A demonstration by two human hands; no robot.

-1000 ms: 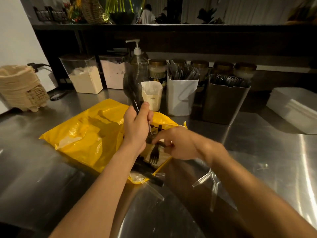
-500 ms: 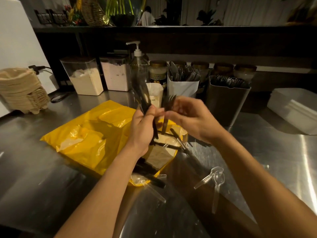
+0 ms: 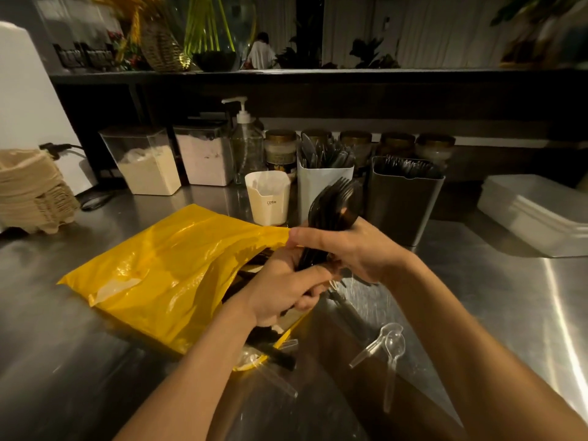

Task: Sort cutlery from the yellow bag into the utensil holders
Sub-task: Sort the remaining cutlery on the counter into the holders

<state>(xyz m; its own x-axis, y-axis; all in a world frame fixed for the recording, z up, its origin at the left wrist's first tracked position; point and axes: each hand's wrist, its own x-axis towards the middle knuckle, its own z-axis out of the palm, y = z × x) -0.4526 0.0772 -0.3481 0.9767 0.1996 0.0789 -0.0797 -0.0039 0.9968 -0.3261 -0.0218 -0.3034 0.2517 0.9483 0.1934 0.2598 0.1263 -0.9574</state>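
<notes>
A bundle of black plastic forks and spoons (image 3: 334, 211) stands upright over the mouth of the yellow bag (image 3: 171, 268). My left hand (image 3: 286, 288) grips the bundle's handles low down. My right hand (image 3: 350, 249) curls round the same bundle just above, under the heads. More black cutlery (image 3: 270, 351) pokes out of the bag's open end. Behind stand three holders: a small cream cup (image 3: 268, 202), a white holder (image 3: 321, 189) with cutlery in it, and a grey holder (image 3: 402, 198) with dark cutlery in it.
Two clear plastic spoons (image 3: 386, 348) lie on the steel counter (image 3: 509, 313) to the right of the bag. Flour canisters (image 3: 143, 160), a pump bottle (image 3: 245, 138) and jars line the back. Stacked paper trays (image 3: 28, 192) sit far left, a white box (image 3: 534, 214) far right.
My right hand brought a black fork up from the bag to the bundle in my left hand. Both hands now clasp the bundle together, shifted right toward the holders.
</notes>
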